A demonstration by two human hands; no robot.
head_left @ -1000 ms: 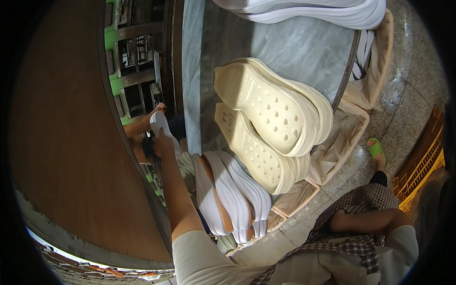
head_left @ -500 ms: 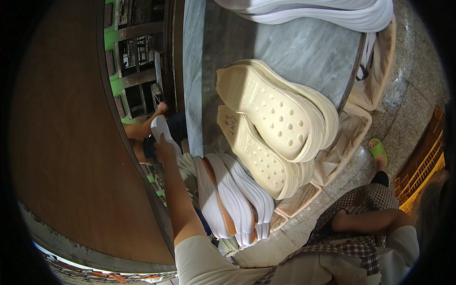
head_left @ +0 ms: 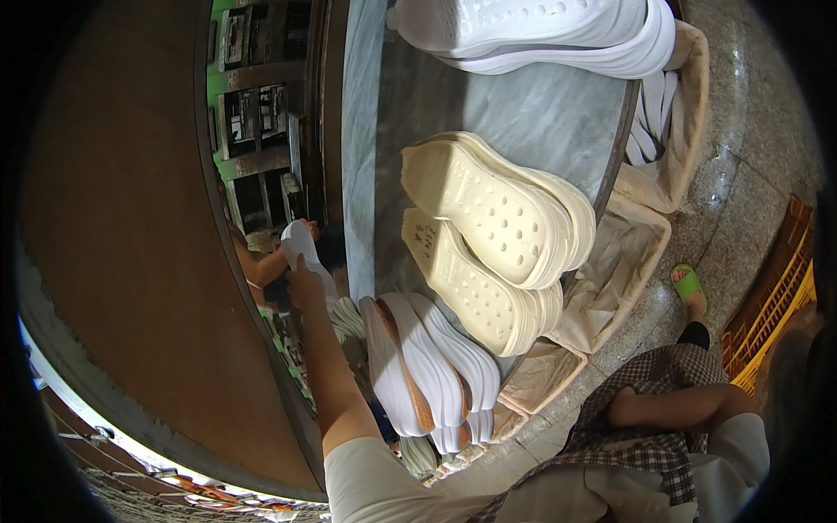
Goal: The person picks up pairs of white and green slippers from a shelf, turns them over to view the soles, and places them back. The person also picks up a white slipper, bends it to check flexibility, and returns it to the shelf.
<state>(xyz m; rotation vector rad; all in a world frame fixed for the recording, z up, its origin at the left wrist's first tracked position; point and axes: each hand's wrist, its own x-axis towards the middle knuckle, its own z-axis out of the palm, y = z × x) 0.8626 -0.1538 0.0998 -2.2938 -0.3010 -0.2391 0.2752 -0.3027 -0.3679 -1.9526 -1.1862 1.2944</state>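
My left hand (head_left: 305,282) reaches forward past the left side of the grey marble-look table, its fingers closed around a white shoe sole (head_left: 297,241). Close to the far end of this sole is another person's hand (head_left: 308,226); whether it touches the sole I cannot tell. My right arm is bent at my waist, and my right hand (head_left: 621,406) is tucked into the checked apron, its fingers hidden. On the table (head_left: 514,109) lie stacked cream soles (head_left: 493,213) with raised dots. Nearer me stands a group of white soles (head_left: 418,362), some with brown parts.
More white soles (head_left: 540,35) rest at the table's far end. Cloth-lined bins (head_left: 623,261) line its right side, the farthest holding white pieces. A tall brown panel (head_left: 148,261) fills the left. On the right are an orange crate (head_left: 772,305) and a foot in a green slipper (head_left: 689,283).
The view has shifted, bringing more of the far white soles and the farthest bin into sight. My left hand keeps its hold on the white sole, and my right arm stays at my waist.
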